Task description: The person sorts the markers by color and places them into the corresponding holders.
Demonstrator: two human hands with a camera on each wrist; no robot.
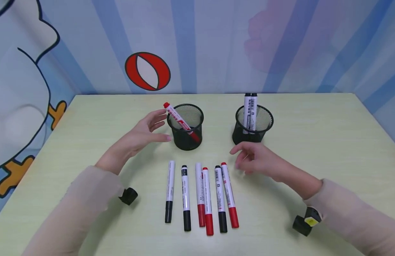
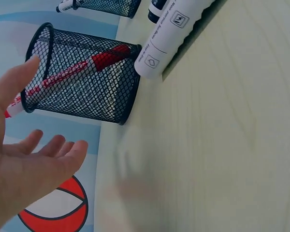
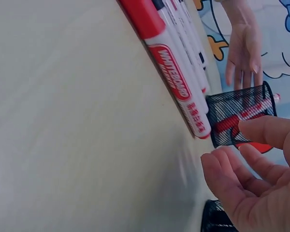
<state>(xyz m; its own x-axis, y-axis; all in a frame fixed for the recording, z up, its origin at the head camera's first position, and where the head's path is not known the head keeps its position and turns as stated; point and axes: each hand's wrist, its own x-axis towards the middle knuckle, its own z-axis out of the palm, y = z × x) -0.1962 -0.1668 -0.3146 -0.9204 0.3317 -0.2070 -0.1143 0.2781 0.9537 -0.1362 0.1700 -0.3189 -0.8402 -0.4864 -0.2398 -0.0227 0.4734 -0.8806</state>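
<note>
On the pale wood-grain table (image 1: 267, 227), the rightmost red-capped white cylindrical marker (image 1: 229, 193) lies lengthwise away from the person, just left of the empty, loosely bent right hand (image 1: 259, 161), farther from the spread, empty left hand (image 1: 141, 133).

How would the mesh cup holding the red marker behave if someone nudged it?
The mesh cup is probably light, its walls being thin, open mesh. It may slide before tipping, as its base looks broad. The red marker leaning inside would likely shift, having space around it.
</note>
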